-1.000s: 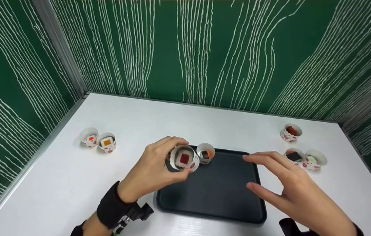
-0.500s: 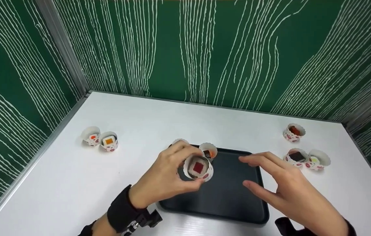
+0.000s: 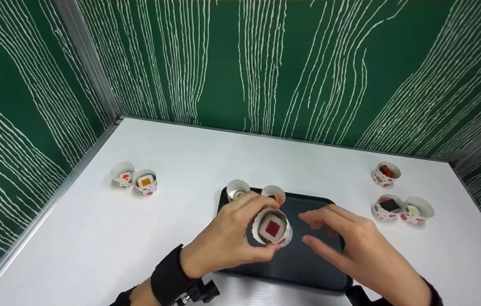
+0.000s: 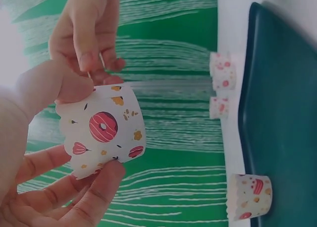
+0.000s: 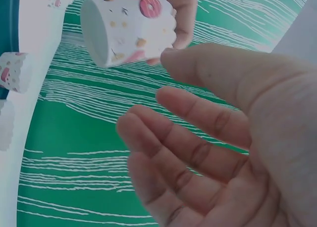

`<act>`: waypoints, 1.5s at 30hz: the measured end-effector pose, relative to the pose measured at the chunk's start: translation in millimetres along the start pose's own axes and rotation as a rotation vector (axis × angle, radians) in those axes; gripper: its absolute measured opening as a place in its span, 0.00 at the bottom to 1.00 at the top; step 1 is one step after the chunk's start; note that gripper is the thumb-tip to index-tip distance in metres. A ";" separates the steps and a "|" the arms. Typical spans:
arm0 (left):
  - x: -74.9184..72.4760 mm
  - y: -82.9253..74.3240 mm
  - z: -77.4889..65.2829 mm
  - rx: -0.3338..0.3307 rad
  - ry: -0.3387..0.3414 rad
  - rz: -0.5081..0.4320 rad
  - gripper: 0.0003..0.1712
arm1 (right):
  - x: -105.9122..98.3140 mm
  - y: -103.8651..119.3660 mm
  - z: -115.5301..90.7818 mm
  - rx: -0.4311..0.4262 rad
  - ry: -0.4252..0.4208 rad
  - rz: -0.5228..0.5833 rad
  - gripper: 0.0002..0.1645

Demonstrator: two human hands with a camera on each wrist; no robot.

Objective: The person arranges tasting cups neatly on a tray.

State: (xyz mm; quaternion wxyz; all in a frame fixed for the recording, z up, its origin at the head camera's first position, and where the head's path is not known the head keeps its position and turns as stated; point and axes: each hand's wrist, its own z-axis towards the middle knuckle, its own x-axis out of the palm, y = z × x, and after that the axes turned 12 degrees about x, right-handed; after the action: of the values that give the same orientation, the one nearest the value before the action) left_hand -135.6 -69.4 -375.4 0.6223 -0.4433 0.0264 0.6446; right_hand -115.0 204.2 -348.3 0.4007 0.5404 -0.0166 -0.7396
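Observation:
My left hand (image 3: 234, 236) grips a white paper baking cup (image 4: 101, 130) with a scalloped rim and a red doughnut print. Thumb and fingers hold it by opposite sides, up over the dark tray (image 3: 295, 270), its mouth tipped toward the head camera. Inside the cup lies a pale sushi-like piece (image 3: 272, 229) with a red square centre. Just right of the cup, my right hand (image 3: 353, 244) hovers with thumb and bent fingers apart and nothing between them. The right wrist view shows its thumb tip overlapping the cup's rim edge.
Two similar cups (image 3: 238, 187) (image 3: 275, 191) stand at the tray's back left, partly behind my left hand. Two more cups (image 3: 146, 182) sit on the white table at the left. On the right are three cups (image 3: 386, 174). Green walls with white lines surround the table.
My left hand has carried the cup rightward and toward me over the tray, uncovering a cup at the tray's back left corner. My right hand has moved left, closer to the held cup.

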 end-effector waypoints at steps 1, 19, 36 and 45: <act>1.3 0.0 0.6 0.008 0.002 -0.005 0.34 | 1.2 0.0 -0.2 -0.002 0.005 0.008 0.29; 11.8 -0.4 0.0 0.052 0.026 -0.082 0.34 | 11.4 1.3 3.9 0.038 0.075 0.033 0.27; 10.2 6.9 -3.2 -0.027 -0.032 -0.179 0.36 | 7.8 -5.0 6.3 0.009 0.082 0.113 0.32; 11.1 10.1 -1.7 -0.067 -0.167 -0.407 0.33 | 0.0 -2.9 4.6 0.100 0.135 0.158 0.33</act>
State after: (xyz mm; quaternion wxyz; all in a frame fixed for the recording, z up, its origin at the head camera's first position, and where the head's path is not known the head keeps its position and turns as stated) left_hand -141.2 -64.1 -388.3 0.7245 -0.4049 -0.1369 0.5407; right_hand -120.4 204.2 -347.7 0.4306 0.6053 -0.0693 -0.6659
